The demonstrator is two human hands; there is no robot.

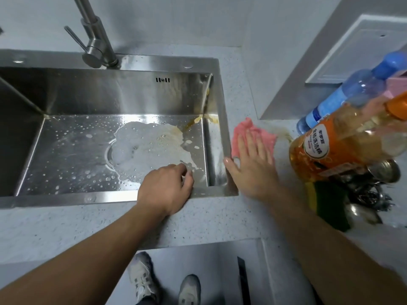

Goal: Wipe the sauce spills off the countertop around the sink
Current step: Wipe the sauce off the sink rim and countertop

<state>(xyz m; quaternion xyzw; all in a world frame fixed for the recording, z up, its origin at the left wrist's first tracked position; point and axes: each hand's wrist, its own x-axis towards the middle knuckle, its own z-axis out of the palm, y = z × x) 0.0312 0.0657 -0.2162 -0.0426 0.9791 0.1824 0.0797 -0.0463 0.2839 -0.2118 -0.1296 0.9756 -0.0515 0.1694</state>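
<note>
The speckled countertop [66,225] wraps around the stainless-steel sink [154,62], and the strip you are working on is the narrow one to the sink's right. An orange dish-soap bottle [326,148] and a blue bottle [343,100] crowd that strip's far side, so you have little room to sweep.

Your left hand [165,190] sits on the sink's front rim near the right corner. Its fingers are curled over the inner edge and hooked on the rim, likely as a brace while you lean across.

Your right hand [251,166] lies flat, fingers straight and spread, pressing down on the pink cloth [253,128] rather than gripping it. That spreads pressure across the rag.

The cloth sits just beside the sink's right rim. A brownish sauce smear [284,132] shows on the counter at its far edge, close to the orange bottle. More sauce streaks [198,121] stain the basin's back right corner.
</note>
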